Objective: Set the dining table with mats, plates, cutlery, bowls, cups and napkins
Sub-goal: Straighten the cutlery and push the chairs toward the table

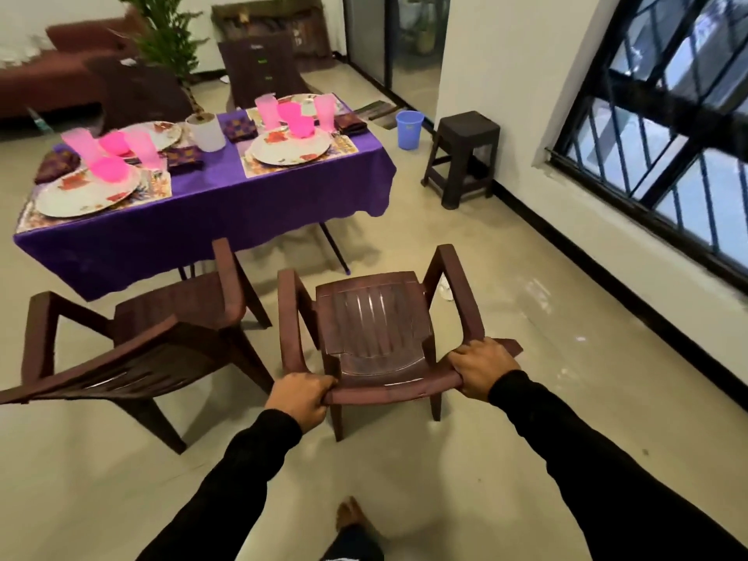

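A brown plastic chair (374,321) stands on the floor in front of me, facing the table. My left hand (299,398) grips the left end of its backrest top and my right hand (481,368) grips the right end. Beyond it, the table under a purple cloth (226,196) carries patterned mats (158,190), floral plates (289,149), pink cups (267,111), pink bowls (109,170) and folded dark napkins (184,157). A white plant pot (206,133) stands at the table's middle.
A second brown chair (133,342) stands to the left, close beside mine. Another chair (261,68) is beyond the table. A dark stool (463,155) and a blue bucket (409,129) stand by the right wall. My bare foot (352,514) shows below.
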